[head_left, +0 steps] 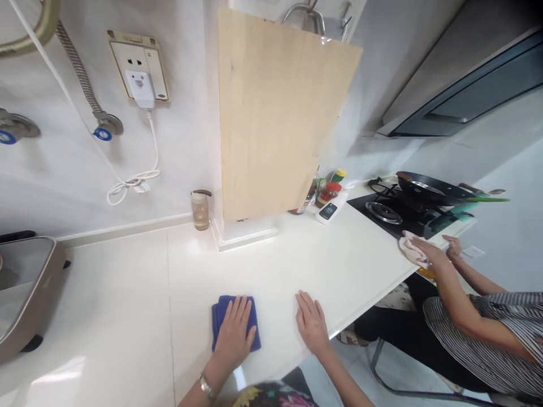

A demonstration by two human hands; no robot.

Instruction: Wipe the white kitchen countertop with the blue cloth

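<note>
While pressing left hand [235, 333] flat and open on blue cloth [220, 312], resting right hand [311, 323] open, empty, on counter [127, 294] alongside.

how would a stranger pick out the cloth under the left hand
Find the white countertop, near edge. The folded cloth lies there under the left hand. It is deep blue, unlike the pale cloth by the stove.

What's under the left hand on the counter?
A folded blue cloth lies flat on the white countertop beneath the left hand. Its edges show around the fingers; the palm covers its middle, so that part is hidden.
</note>
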